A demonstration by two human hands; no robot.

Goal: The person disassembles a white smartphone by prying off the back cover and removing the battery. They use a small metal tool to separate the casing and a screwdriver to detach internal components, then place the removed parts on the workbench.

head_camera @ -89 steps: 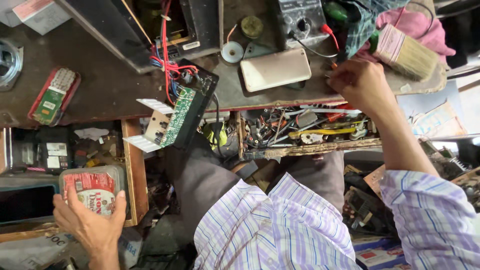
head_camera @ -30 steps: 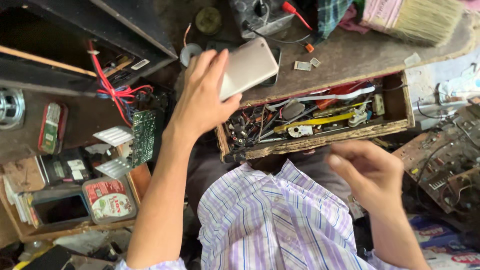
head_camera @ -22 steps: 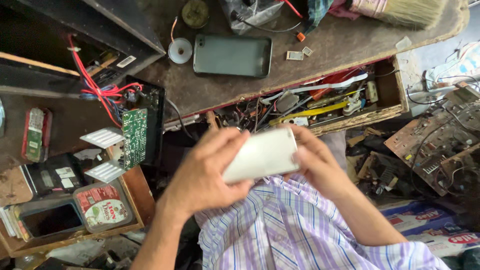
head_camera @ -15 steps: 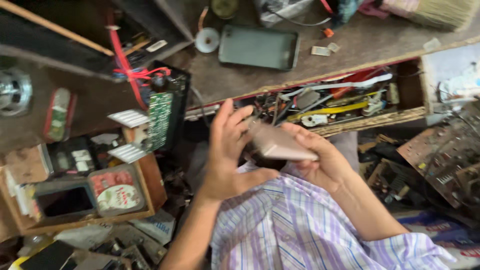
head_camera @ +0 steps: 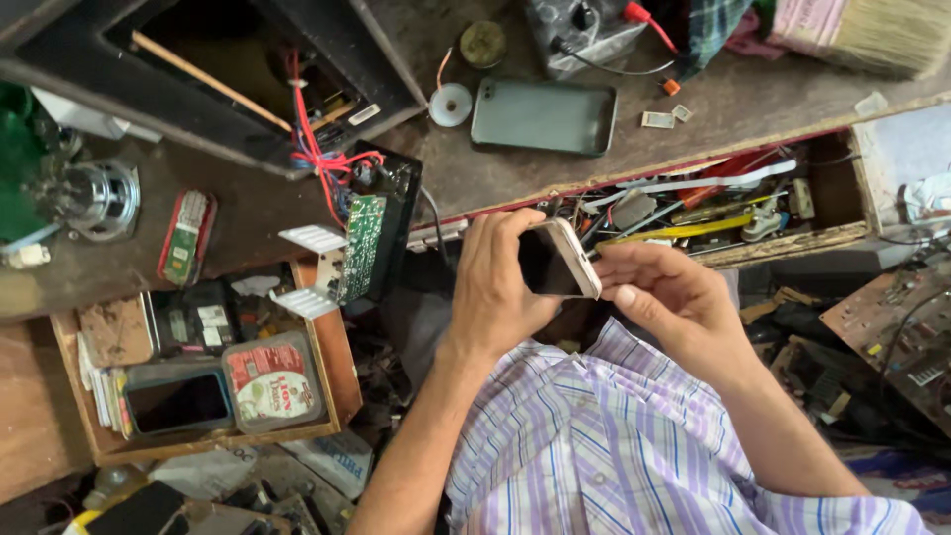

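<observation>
My left hand [head_camera: 500,287] grips a slim white-edged phone [head_camera: 557,260], held on edge above my lap with its dark screen facing left. My right hand [head_camera: 662,299] touches the phone's right side with thumb and fingertips. Both hands are in front of my striped shirt, just below the open drawer of tools [head_camera: 713,203]. A dark grey phone back cover [head_camera: 543,116] lies flat on the workbench above.
A green circuit board with red wires [head_camera: 362,238] hangs off the bench edge left of my hands. A wooden tray [head_camera: 332,347] at lower left holds a tin, a phone and parts. A brush [head_camera: 872,35], solder spool [head_camera: 451,103] and speaker [head_camera: 99,198] lie on the bench.
My left hand took the pale phone off the bench and brought it down to my lap, where my right hand joined it. The phone has since been turned on edge.
</observation>
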